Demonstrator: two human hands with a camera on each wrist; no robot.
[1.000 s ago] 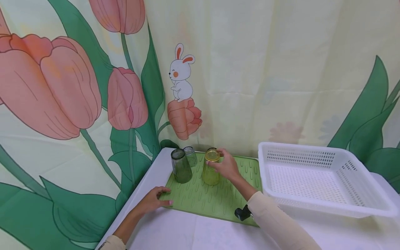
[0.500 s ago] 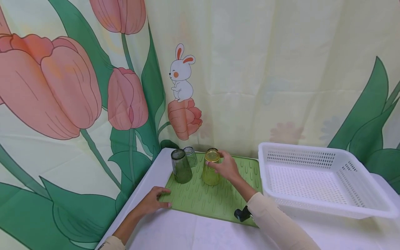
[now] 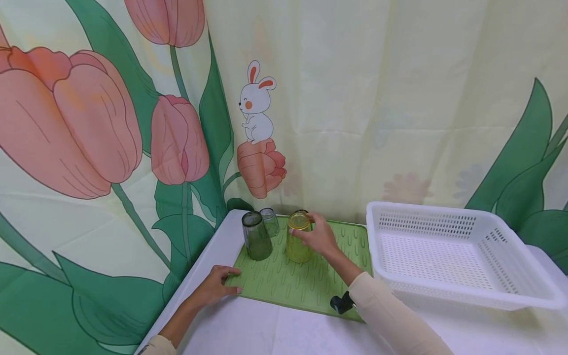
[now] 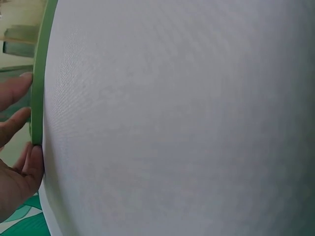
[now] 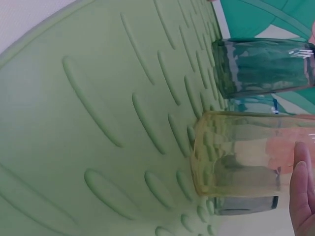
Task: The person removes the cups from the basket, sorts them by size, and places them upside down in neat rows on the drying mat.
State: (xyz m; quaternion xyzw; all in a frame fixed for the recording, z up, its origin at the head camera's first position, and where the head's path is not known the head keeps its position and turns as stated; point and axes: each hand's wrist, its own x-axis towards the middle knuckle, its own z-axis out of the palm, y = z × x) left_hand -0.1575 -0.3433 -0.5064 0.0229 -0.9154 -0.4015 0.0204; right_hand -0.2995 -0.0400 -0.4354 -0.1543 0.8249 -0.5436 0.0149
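My right hand (image 3: 317,236) grips a yellow glass (image 3: 298,249) near its upper end. The glass stands upright on a green ribbed mat (image 3: 275,283); it also shows large in the right wrist view, with my fingertips at its far end. To its left is a tall dark green glass (image 3: 258,241), and behind that a small clear glass (image 3: 269,224). Mostly hidden behind the yellow glass is another dark glass (image 5: 246,204). My left hand (image 3: 217,285) rests at the mat's front left corner, fingers spread and touching its edge, with no glass in it.
A white perforated plastic basket (image 3: 443,291) stands right of the mat. The table has a white cloth (image 3: 248,325). A curtain (image 3: 333,98) with tulips and a rabbit hangs right behind. A black wrist device (image 3: 341,303) hangs below my right wrist.
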